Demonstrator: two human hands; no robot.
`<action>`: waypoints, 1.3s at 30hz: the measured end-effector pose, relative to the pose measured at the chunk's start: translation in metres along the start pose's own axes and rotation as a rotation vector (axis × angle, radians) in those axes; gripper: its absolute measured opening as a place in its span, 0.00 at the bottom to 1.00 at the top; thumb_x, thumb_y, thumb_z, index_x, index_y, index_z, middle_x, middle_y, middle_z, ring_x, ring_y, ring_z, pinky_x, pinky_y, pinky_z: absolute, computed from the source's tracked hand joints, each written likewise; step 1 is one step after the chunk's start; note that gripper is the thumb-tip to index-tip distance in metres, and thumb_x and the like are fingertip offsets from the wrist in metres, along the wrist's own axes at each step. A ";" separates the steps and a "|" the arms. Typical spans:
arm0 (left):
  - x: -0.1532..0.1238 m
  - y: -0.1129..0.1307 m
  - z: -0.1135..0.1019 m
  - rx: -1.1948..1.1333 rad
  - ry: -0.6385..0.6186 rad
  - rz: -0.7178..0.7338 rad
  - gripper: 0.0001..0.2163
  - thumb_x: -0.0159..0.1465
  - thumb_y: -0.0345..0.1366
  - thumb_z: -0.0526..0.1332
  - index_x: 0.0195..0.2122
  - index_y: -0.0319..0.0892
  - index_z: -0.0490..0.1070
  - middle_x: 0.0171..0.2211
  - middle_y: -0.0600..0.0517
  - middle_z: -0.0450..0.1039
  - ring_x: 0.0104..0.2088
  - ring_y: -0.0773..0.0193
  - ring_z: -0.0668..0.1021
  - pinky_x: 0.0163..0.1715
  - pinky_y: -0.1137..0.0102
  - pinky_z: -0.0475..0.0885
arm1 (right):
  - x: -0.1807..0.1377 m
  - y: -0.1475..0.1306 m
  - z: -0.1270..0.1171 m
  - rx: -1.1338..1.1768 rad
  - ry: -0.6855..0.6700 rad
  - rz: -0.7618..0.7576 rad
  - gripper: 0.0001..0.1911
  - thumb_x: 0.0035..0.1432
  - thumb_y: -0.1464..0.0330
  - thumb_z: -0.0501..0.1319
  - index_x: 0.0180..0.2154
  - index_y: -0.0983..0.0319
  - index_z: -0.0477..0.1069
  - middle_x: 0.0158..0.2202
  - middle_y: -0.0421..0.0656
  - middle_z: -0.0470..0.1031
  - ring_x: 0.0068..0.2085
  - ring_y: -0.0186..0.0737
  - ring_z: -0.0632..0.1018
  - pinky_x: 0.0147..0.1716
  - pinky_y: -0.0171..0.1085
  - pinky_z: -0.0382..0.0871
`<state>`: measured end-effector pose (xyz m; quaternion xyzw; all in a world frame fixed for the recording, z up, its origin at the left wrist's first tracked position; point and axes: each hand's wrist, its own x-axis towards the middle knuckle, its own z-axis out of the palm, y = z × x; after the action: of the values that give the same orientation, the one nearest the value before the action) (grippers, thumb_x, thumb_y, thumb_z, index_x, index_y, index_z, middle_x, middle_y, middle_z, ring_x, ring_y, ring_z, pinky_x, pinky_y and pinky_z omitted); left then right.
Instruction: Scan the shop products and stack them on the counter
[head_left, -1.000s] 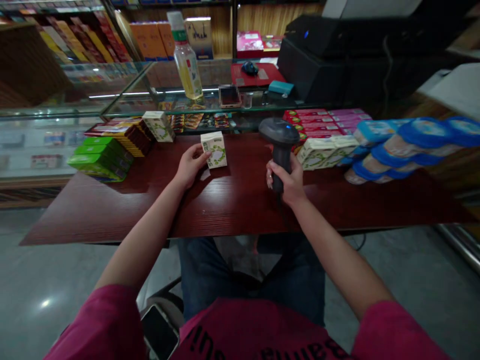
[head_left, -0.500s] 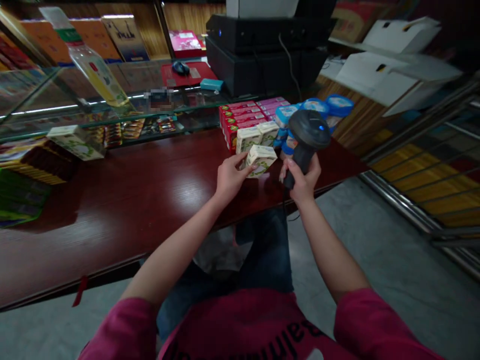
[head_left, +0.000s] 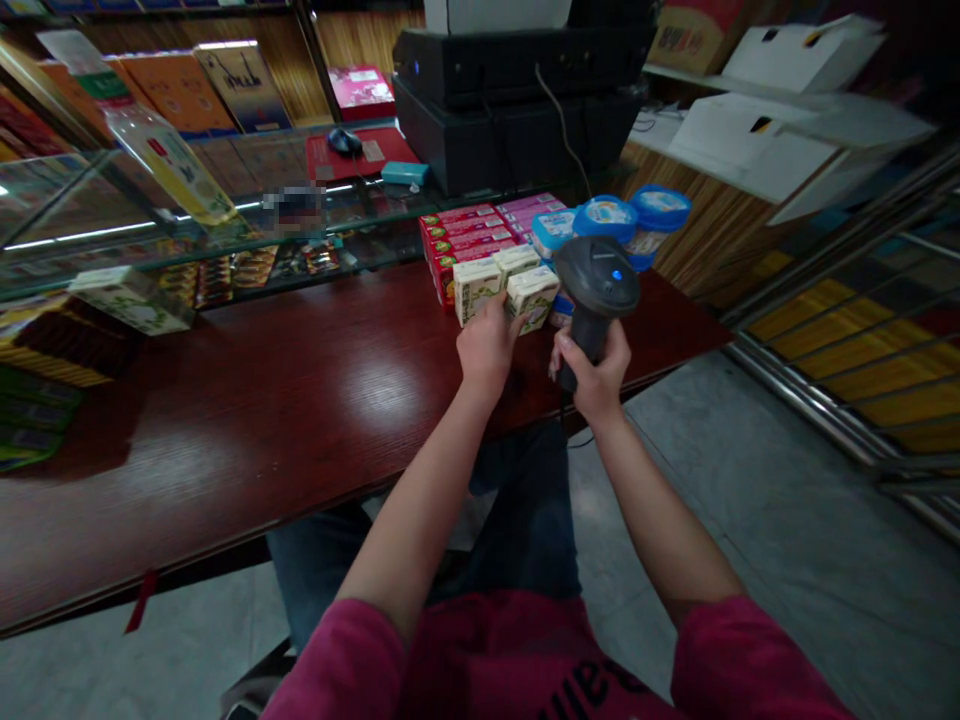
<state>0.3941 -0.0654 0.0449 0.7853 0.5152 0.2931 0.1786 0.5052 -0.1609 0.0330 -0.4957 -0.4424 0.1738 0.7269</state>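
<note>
My left hand point(head_left: 486, 348) is closed on a small cream box point(head_left: 533, 297) with green leaf print, its fingers at the box's left side. Two similar cream boxes point(head_left: 477, 284) stand just beside it, partly behind my fingers. In my right hand point(head_left: 600, 375) is a dark barcode scanner point(head_left: 598, 275), gripped by its handle, with a blue light lit on its head. Behind the cream boxes lie red boxes point(head_left: 469, 232) and purple boxes point(head_left: 531, 212). Blue-lidded tubs point(head_left: 604, 217) are grouped behind the scanner, which hides part of them.
The dark red wooden counter point(head_left: 300, 400) runs leftward, with stacked packs point(head_left: 67, 340) and another cream box point(head_left: 133, 298) at its left. A tilted-looking bottle point(head_left: 169, 165) stands on the glass case. Black machines point(head_left: 517, 120) sit behind; a metal rack point(head_left: 840, 400) is at right.
My left hand has carried the cream box, tilted before, away from me and up beside the other two. My right hand still holds the scanner. The view has shifted slightly.
</note>
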 end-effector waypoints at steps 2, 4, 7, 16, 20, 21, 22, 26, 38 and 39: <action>0.001 0.001 -0.003 0.096 -0.025 0.001 0.15 0.77 0.45 0.63 0.60 0.45 0.76 0.52 0.41 0.85 0.52 0.49 0.87 0.48 0.64 0.79 | 0.001 0.002 0.002 -0.001 -0.015 0.017 0.21 0.59 0.50 0.75 0.39 0.52 0.68 0.25 0.36 0.70 0.18 0.37 0.69 0.18 0.42 0.69; 0.002 0.000 -0.005 0.154 -0.053 0.001 0.14 0.78 0.46 0.61 0.57 0.44 0.76 0.49 0.40 0.85 0.49 0.49 0.87 0.46 0.64 0.78 | 0.001 0.003 0.003 -0.003 -0.029 0.029 0.21 0.60 0.50 0.74 0.40 0.52 0.68 0.25 0.37 0.70 0.19 0.37 0.68 0.18 0.42 0.68; 0.003 -0.001 -0.005 0.193 -0.082 0.033 0.15 0.78 0.49 0.61 0.56 0.44 0.76 0.48 0.40 0.85 0.49 0.49 0.87 0.46 0.64 0.78 | 0.001 0.003 0.005 -0.011 -0.041 0.042 0.20 0.60 0.50 0.73 0.42 0.52 0.69 0.25 0.37 0.69 0.19 0.37 0.68 0.19 0.42 0.69; 0.012 0.001 0.007 0.230 -0.125 0.142 0.17 0.79 0.50 0.57 0.54 0.44 0.79 0.45 0.40 0.86 0.48 0.46 0.88 0.43 0.62 0.79 | 0.005 -0.008 0.014 0.006 -0.047 0.016 0.17 0.59 0.55 0.75 0.40 0.52 0.71 0.25 0.35 0.72 0.19 0.35 0.70 0.19 0.40 0.69; 0.005 -0.023 -0.013 0.237 -0.170 0.273 0.20 0.80 0.51 0.55 0.49 0.45 0.83 0.43 0.42 0.87 0.46 0.51 0.88 0.39 0.66 0.76 | 0.006 -0.021 0.033 0.112 -0.085 0.051 0.14 0.57 0.62 0.76 0.39 0.54 0.73 0.24 0.36 0.74 0.18 0.35 0.72 0.18 0.37 0.69; 0.003 -0.036 -0.022 0.245 -0.166 0.325 0.22 0.80 0.52 0.54 0.47 0.45 0.84 0.42 0.43 0.87 0.45 0.52 0.88 0.38 0.67 0.75 | 0.005 -0.023 0.041 0.155 -0.102 0.070 0.14 0.57 0.63 0.76 0.39 0.54 0.73 0.24 0.36 0.75 0.18 0.35 0.72 0.17 0.36 0.68; 0.001 -0.053 -0.034 0.254 -0.152 0.370 0.23 0.80 0.52 0.53 0.45 0.44 0.84 0.41 0.43 0.87 0.44 0.53 0.88 0.36 0.68 0.74 | 0.005 -0.025 0.049 0.205 -0.118 0.079 0.14 0.55 0.64 0.76 0.38 0.54 0.74 0.24 0.36 0.75 0.17 0.35 0.71 0.15 0.36 0.67; -0.005 -0.148 -0.098 0.299 0.011 0.303 0.26 0.81 0.50 0.53 0.32 0.44 0.82 0.34 0.44 0.86 0.37 0.57 0.87 0.34 0.68 0.70 | 0.004 -0.027 0.095 0.283 -0.341 0.286 0.15 0.54 0.60 0.77 0.37 0.55 0.74 0.24 0.37 0.75 0.16 0.38 0.73 0.12 0.36 0.68; 0.025 -0.350 -0.238 0.068 0.588 -0.645 0.35 0.70 0.37 0.69 0.74 0.37 0.57 0.76 0.30 0.60 0.75 0.42 0.68 0.73 0.48 0.65 | 0.005 0.017 0.258 0.378 -0.681 0.674 0.26 0.47 0.55 0.78 0.44 0.57 0.72 0.22 0.30 0.69 0.16 0.29 0.66 0.15 0.32 0.65; 0.029 -0.350 -0.236 0.081 0.556 -0.667 0.37 0.69 0.39 0.69 0.76 0.39 0.54 0.77 0.31 0.57 0.76 0.40 0.66 0.73 0.45 0.65 | 0.004 0.020 0.263 0.365 -0.690 0.678 0.28 0.47 0.55 0.78 0.45 0.57 0.72 0.22 0.30 0.70 0.16 0.30 0.66 0.15 0.32 0.64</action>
<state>0.0038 0.0977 0.0289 0.4736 0.7801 0.3994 0.0872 0.2970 -0.0005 0.0482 -0.3904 -0.4332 0.6273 0.5162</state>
